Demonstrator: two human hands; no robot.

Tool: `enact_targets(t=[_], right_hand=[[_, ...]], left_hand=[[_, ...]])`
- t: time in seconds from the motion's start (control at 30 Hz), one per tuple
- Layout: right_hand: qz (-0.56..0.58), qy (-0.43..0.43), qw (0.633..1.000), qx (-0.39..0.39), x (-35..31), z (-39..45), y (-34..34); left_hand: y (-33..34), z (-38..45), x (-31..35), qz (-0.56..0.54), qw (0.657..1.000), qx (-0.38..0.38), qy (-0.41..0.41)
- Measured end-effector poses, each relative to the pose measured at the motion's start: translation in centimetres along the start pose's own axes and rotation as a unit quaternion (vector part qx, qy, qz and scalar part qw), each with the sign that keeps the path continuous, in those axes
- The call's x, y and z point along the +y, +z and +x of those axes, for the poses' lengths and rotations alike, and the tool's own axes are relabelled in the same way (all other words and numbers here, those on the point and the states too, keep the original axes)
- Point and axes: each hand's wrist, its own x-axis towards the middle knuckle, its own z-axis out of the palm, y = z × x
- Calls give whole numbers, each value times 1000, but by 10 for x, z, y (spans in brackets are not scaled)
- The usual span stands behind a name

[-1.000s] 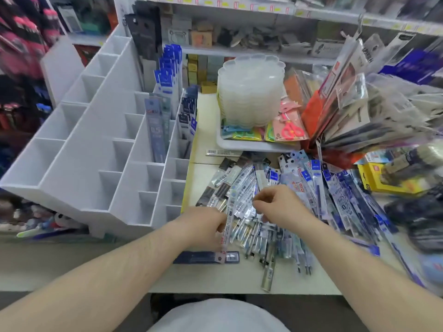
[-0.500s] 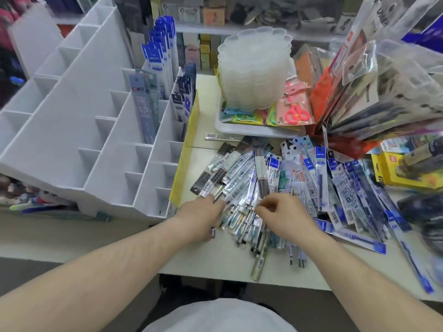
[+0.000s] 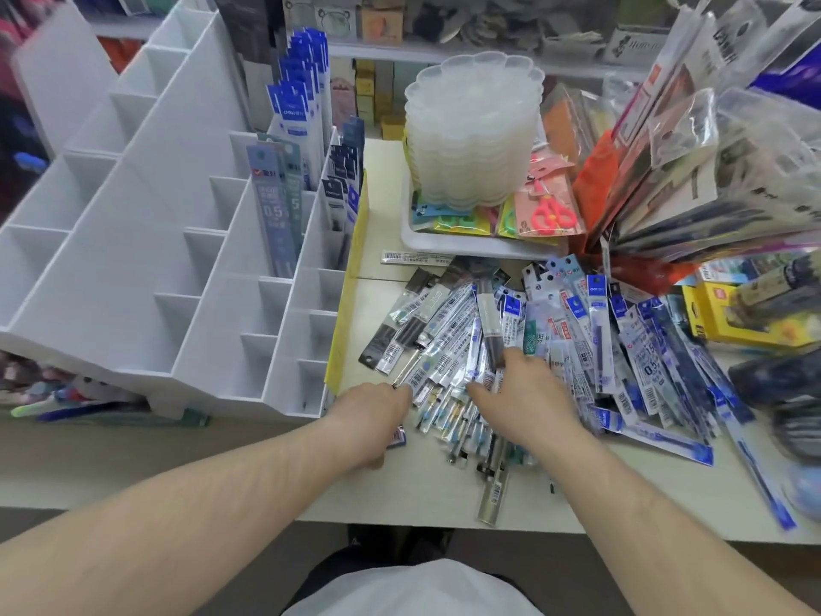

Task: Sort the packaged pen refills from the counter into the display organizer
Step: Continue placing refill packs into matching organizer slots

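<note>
Reaching two hands, left hand [image 3: 375, 417], right hand [image 3: 520, 393], into perhaps dozens of refill packs [image 3: 577, 331]

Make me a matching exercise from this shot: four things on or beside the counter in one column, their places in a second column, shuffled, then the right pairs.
1. display organizer
2. stack of clear trays
3. pink scissors
4. yellow box

A. far right of the counter
B. in a pack just right of the clear stack
C. left of the counter
D. behind the refill pile, on a white tray

1-C, 2-D, 3-B, 4-A
</note>
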Motion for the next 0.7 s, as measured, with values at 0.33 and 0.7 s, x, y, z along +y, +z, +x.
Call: enact_targets(t=[0.33,0.7], right_hand=[[-8,69,998,-6,-30,23,16],[218,26,973,69,-30,10,7]], left_hand=[[-8,5,-11,-151,987,38,-32],[-60,3,-35,-579,805,103,-76]])
